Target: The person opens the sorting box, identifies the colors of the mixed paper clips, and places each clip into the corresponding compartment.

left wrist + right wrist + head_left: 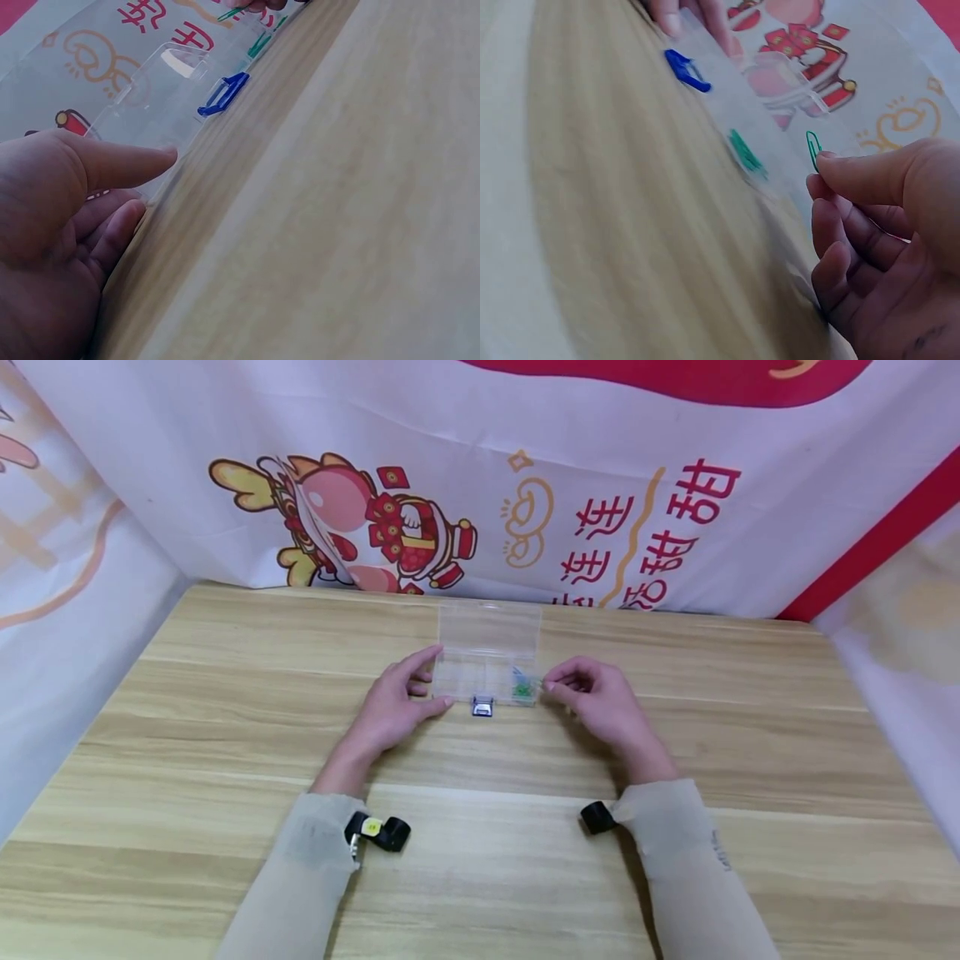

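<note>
Banner cloth (187,460) behind the pale wood-grain surface (225,710) shows a cartoon dragon at left and red Chinese characters at right, among them 连连 and 甜甜. Left hand (390,706) rests with fingers extended against the left end of the clear plastic compartment box (487,652), lid up, blue latch (482,707) at its front. Green paper clips (522,689) lie in the rightmost compartment. Right hand (600,697), just beside the box's right end, pinches one green wire paper clip (812,148) between thumb and forefinger.
</note>
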`<state>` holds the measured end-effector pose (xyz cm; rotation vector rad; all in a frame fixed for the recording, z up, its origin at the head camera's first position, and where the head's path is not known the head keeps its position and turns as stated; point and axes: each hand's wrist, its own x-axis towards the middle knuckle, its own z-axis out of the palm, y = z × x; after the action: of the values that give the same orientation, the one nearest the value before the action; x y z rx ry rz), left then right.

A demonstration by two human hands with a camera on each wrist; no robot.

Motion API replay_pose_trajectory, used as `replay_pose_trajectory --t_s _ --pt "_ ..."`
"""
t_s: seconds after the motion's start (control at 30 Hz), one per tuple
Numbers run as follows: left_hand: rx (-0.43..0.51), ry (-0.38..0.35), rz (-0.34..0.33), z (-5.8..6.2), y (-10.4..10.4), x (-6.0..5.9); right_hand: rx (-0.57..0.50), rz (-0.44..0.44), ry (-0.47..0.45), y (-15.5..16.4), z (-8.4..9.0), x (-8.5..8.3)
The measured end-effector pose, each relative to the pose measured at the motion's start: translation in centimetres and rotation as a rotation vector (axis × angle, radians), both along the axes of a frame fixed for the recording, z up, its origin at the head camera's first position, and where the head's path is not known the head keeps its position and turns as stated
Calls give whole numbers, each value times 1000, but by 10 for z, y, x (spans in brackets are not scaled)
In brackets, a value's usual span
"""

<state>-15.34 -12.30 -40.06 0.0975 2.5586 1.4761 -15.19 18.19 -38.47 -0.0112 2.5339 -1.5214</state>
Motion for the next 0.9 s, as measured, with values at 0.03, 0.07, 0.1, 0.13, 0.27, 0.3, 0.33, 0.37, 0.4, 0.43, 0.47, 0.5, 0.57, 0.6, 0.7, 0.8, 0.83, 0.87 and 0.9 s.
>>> replay_pose_trajectory --t_s 0.03,0.07,0.1,0.13,0.27,0.3,0.33,0.37,0.4,0.43,0.47,0.5,0.57,0.6,0.7,0.8,0.83,0.87,0.9 --pt "-3 -1 1 0 0 0 6 0 8 -3 -1 0" --pt "-4 -2 0 0 0 0 11 -1 15 -5 -1 1" --pt "-5 -4 1 0 0 0 17 -4 20 -7 -2 1" --pt "-6 -5 1 0 0 0 19 -6 23 -9 -2 1" --pt "-9 -8 -1 1 1 0 34 -16 32 -15 -1 2" --pt "-10 -10 -1 1 1 1 37 -21 31 -16 -1 2" --pt "-11 -10 -2 1 1 1 37 -24 33 -17 -1 2" --pt "-12 -10 -2 1 1 1 40 -27 34 -17 -1 3" --pt "-14 -10 -3 1 1 1 44 -31 30 -18 -2 3" --pt "-15 -8 -4 1 1 1 48 -35 25 -18 -2 3" --pt "-17 -5 -5 1 1 1 49 -39 19 -18 -2 3" --pt "-18 -3 -6 2 1 2 49 -42 13 -18 -2 3" --pt "-19 1 -7 2 2 2 50 -46 6 -18 -3 2" --pt "-19 3 -7 2 2 2 51 -47 4 -18 -3 2" --pt "-21 2 -5 2 2 2 50 -47 6 -18 -3 2" --pt "-21 1 -4 2 1 2 51 -43 5 -18 -3 2" --pt "-21 1 -4 2 1 2 50 -42 2 -17 -2 2" --pt "-21 1 -3 2 1 2 45 -42 -1 -16 -2 2" --pt "-20 1 -2 2 0 2 34 -42 -4 -14 -1 2"
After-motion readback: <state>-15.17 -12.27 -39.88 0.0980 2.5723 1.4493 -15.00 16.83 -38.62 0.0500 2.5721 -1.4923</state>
